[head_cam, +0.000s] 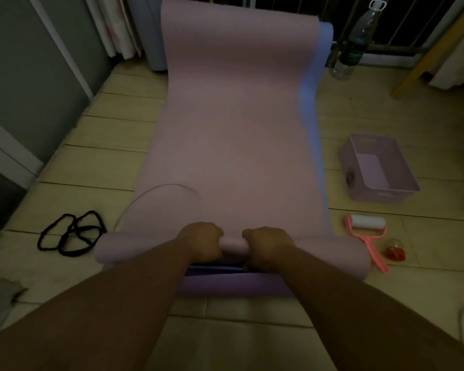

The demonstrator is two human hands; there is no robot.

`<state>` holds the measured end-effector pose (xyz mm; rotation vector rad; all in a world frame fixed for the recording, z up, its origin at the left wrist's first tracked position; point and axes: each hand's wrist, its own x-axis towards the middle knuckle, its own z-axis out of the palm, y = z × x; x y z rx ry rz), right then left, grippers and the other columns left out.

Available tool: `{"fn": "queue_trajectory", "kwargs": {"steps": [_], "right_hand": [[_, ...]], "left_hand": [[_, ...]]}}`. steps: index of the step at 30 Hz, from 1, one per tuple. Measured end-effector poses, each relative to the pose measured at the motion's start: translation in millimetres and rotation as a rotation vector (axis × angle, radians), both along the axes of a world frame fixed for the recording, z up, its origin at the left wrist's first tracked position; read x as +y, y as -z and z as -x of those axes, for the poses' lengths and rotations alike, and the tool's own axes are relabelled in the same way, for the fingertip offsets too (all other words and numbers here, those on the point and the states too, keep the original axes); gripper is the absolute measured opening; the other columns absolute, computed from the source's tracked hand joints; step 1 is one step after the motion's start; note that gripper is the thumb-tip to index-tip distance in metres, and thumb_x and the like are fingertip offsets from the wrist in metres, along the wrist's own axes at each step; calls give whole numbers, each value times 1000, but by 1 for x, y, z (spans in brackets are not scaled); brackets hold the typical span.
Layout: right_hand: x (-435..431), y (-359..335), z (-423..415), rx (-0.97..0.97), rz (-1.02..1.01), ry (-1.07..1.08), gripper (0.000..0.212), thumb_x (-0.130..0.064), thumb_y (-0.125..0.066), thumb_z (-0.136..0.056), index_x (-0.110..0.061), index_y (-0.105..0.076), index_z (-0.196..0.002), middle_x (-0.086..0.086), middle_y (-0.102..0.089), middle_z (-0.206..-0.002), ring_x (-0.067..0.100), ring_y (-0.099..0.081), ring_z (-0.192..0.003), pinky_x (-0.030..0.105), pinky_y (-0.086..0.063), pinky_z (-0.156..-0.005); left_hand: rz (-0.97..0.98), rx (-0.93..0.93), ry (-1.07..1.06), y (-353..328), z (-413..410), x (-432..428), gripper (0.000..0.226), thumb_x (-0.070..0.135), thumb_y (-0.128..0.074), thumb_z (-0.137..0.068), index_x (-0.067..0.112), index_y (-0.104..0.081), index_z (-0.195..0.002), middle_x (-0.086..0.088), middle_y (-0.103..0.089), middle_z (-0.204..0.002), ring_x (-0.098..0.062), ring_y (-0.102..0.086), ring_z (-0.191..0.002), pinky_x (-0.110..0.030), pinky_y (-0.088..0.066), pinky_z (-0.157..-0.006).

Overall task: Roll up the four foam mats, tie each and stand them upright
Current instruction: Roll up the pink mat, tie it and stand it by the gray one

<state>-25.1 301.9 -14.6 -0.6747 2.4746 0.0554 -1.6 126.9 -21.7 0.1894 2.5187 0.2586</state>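
Grip centred on the pink roll (pixel 232 245)

Black ties (pixel 71 234) lie on the floor (pixel 105 162), far left. My left hand (pixel 202 242) and right hand (pixel 268 246) sit side by side, fingers clamped round the roll, equally near. Its long axis runs left-right; flat mat (pixel 239 116) stretches straight ahead.

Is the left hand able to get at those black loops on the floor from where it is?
Probably yes: the black loops lie on open floor left of the pink mat roll, nothing between. But the left hand grips the roll, so it must let go first.
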Motion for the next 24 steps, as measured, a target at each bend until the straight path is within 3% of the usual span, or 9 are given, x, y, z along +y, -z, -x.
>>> {"fn": "queue_trajectory", "kwargs": {"steps": [2, 4, 8, 12, 15, 18, 24], "right_hand": [[-1, -1, 3, -69, -21, 43, 45, -41, -71, -80, -25, -60, -120, 6, -65, -119, 27, -61, -106, 33, -48, -88], [2, -3, 8, -155, -24, 124, 42, -36, -70, -81, -19, -63, -119, 8, -65, -116, 26, -62, -100, 31, -48, -83], [19, -6, 22, -355, -10, 230, 54, -31, -83, -69, -12, -67, -117, 9, -65, -112, 23, -60, -88, 30, -49, -75], [23, -1, 16, -287, 25, 206, 55, -37, -85, -64, -21, -67, -113, 7, -67, -114, 24, -61, -90, 30, -50, -79], [24, 3, 6, -98, 122, 163, 64, -44, -81, -69, -27, -54, -125, 4, -62, -125, 27, -61, -107, 33, -47, -89], [23, 5, 2, 37, 51, 19, 77, -49, -81, -67, -31, -43, -131, 3, -60, -126, 28, -60, -109, 36, -46, -90], [18, 2, -2, -69, -4, 33, 43, -33, -65, -84, -26, -52, -124, 6, -61, -124, 28, -59, -110, 36, -46, -91]], "left_hand": [[1, 6, 33, 1, 0, 2, 35, 44, -67, -81, 20, -66, -106, -5, -65, -105, -23, -60, -89, -30, -49, -77], [-15, 127, 92, 5, -2, 2, 45, 50, -70, -75, 23, -59, -109, -4, -58, -109, -23, -57, -91, -33, -49, -81], [-40, 348, 269, 11, -9, 9, 62, 55, -71, -69, 28, -48, -120, 0, -58, -113, -24, -58, -98, -36, -46, -85], [52, 197, 215, 9, -6, 17, 55, 52, -72, -73, 23, -51, -115, -6, -64, -112, -29, -61, -101, -36, -46, -83], [70, 131, 147, 5, 0, 16, 48, 51, -69, -77, 24, -56, -114, -4, -64, -114, -27, -61, -102, -33, -46, -84], [29, 10, 78, -1, 8, 12, 42, 52, -67, -78, 26, -57, -110, -1, -64, -111, -23, -60, -96, -31, -44, -80], [31, -97, 149, -2, 7, 14, 41, 35, -69, -80, 22, -57, -118, -6, -61, -118, -25, -59, -103, -29, -45, -82]]}}
